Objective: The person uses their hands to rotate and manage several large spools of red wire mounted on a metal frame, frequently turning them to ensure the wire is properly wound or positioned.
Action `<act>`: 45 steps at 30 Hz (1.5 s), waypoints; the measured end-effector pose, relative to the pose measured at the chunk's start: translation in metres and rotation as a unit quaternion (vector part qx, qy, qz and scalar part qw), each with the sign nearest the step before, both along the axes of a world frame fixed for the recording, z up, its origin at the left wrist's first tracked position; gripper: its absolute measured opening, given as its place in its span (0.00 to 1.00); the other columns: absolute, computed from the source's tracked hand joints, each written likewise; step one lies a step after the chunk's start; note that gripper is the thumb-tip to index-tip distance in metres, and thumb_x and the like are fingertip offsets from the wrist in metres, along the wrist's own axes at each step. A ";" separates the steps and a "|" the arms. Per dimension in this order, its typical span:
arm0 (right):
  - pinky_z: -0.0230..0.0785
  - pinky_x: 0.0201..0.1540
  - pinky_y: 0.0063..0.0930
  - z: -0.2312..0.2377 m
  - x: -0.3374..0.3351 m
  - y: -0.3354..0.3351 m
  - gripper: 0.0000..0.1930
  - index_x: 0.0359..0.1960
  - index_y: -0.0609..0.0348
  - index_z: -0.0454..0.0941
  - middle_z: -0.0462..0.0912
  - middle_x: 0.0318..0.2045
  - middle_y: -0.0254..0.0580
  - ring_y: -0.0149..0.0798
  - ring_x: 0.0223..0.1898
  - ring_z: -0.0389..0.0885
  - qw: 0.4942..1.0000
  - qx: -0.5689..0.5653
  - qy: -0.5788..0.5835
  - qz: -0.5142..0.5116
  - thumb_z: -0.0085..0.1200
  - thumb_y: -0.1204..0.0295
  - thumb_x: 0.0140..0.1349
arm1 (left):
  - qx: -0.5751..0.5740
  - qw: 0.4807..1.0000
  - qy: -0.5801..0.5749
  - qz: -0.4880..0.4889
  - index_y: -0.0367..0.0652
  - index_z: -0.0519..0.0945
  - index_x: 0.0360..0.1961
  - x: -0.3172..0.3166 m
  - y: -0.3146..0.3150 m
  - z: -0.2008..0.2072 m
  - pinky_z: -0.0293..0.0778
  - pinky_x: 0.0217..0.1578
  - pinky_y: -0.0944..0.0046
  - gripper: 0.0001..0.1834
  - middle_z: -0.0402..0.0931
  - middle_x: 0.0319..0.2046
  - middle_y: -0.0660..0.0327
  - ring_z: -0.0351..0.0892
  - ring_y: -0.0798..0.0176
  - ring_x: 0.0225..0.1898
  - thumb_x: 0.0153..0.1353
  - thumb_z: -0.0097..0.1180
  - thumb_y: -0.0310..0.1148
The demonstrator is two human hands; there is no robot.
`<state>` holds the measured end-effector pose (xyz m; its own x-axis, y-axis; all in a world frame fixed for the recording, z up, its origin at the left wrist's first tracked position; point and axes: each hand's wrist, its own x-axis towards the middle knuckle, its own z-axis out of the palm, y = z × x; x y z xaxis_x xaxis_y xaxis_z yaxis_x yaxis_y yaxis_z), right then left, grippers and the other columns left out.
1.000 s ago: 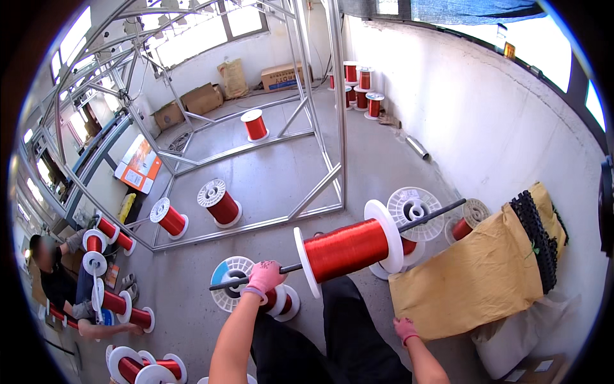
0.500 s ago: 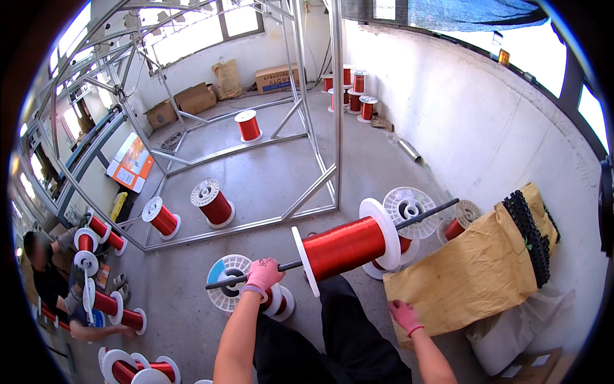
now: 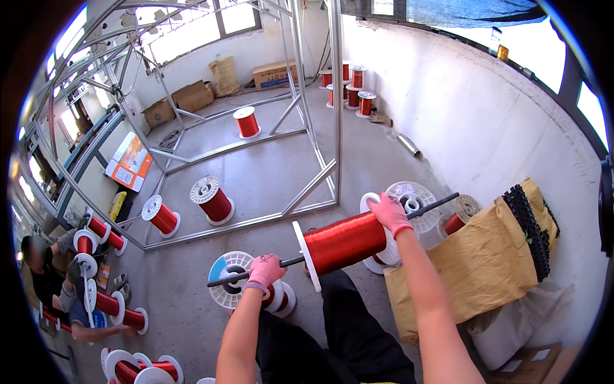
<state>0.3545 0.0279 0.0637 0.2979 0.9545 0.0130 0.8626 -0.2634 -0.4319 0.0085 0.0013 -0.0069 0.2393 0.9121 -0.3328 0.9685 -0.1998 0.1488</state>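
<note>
The right hand (image 3: 389, 212), half a second ago down at the edge of the yellow-brown sack (image 3: 460, 275), is now up on the red wire spool (image 3: 345, 244) — its fingers over the white right flange (image 3: 392, 248), though whether they grip the rim I cannot tell. The left hand (image 3: 265, 271) stays closed around the dark rod (image 3: 227, 281), left of the spool. The spool remains threaded on that rod, its right end slightly higher, between the two hands.
</note>
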 end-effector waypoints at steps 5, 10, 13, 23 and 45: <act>0.66 0.49 0.45 -0.009 -0.003 -0.012 0.24 0.41 0.68 0.74 0.77 0.40 0.63 0.58 0.46 0.75 0.997 0.051 0.062 0.004 0.46 0.54 0.61 | -0.007 1.000 0.014 0.011 0.46 0.83 0.35 0.000 -0.005 0.005 0.75 0.42 0.54 0.18 0.81 0.33 0.53 0.80 0.50 0.38 0.52 0.53 0.47; 0.67 0.49 0.41 -0.078 -0.017 -0.090 0.22 0.53 0.66 0.69 0.76 0.47 0.59 0.56 0.50 0.73 0.925 0.308 0.219 -0.026 0.50 0.63 0.62 | -0.015 1.000 0.007 0.020 0.46 0.83 0.34 -0.008 -0.007 0.004 0.75 0.41 0.54 0.17 0.81 0.33 0.53 0.80 0.49 0.37 0.52 0.52 0.46; 0.61 0.59 0.40 -0.336 0.076 -0.220 0.23 0.62 0.53 0.61 0.64 0.61 0.53 0.49 0.58 0.67 0.926 -0.376 0.002 -0.024 0.29 0.60 0.69 | 0.015 0.999 0.017 -0.041 0.47 0.83 0.37 0.002 0.000 -0.031 0.75 0.42 0.54 0.18 0.80 0.37 0.54 0.80 0.51 0.40 0.52 0.52 0.47; 0.66 0.48 0.44 -0.254 0.067 -0.235 0.24 0.37 0.60 0.77 0.79 0.39 0.55 0.58 0.43 0.76 0.988 -0.132 0.051 -0.056 0.36 0.52 0.64 | -0.012 1.000 0.016 0.003 0.47 0.84 0.33 -0.001 -0.004 0.003 0.75 0.41 0.55 0.17 0.81 0.33 0.54 0.81 0.51 0.37 0.52 0.50 0.46; 0.67 0.50 0.42 -0.004 0.001 0.005 0.25 0.46 0.68 0.70 0.79 0.38 0.59 0.56 0.44 0.77 0.985 0.145 -0.091 0.003 0.50 0.55 0.59 | -0.006 1.000 -0.007 0.009 0.47 0.83 0.36 0.004 -0.005 0.008 0.75 0.43 0.55 0.17 0.81 0.36 0.54 0.80 0.51 0.41 0.51 0.54 0.46</act>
<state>0.3553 0.0330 0.0594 0.2591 0.9044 0.3390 0.9342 -0.1455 -0.3257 0.0123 -0.0036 0.0015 0.2277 0.9125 -0.3398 0.9697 -0.1808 0.1641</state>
